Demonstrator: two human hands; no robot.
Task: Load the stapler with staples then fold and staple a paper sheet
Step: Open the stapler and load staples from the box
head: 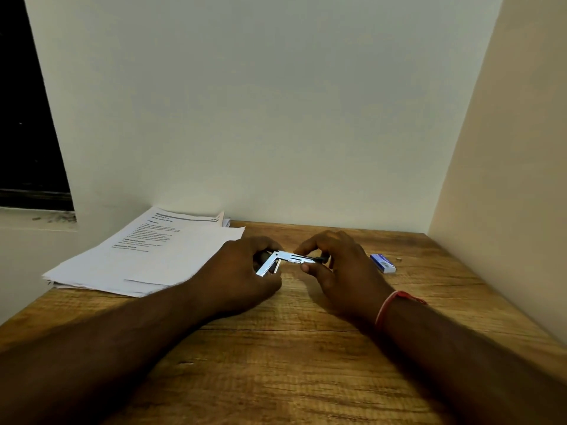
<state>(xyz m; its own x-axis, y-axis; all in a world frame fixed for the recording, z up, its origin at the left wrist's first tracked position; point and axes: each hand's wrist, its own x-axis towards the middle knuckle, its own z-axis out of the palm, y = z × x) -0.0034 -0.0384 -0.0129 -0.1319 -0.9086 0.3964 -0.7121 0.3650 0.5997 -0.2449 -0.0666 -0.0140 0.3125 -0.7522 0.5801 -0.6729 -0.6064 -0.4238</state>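
**A:** What is laid out, from the biggest thing down?

**B:** A wooden table (pixel 306 348) is seen across the lower half of the frame. A stack of paper sheets (pixel 147 259) is spread at centre left.

**A:** And the hands?

**B:** The left hand (pixel 245 271) is curled round one end of the stapler (pixel 285 259). The other end is pinched by the right hand (pixel 337 271), thumb below and fingers above. The stapler is held just above the table at mid-frame and is hinged open into an angle. Whether staples are loaded cannot be told.

**A:** How is it expected to handle?

**B:** It is judged to be light, rigid metal, smooth and likely slippery. The hinge may snap shut, so the base is best gripped by its sides, with fingertips kept off the channel. A staple strip would be brittle. The staple box (pixel 382 263) is seen at centre right, well apart from the hands.
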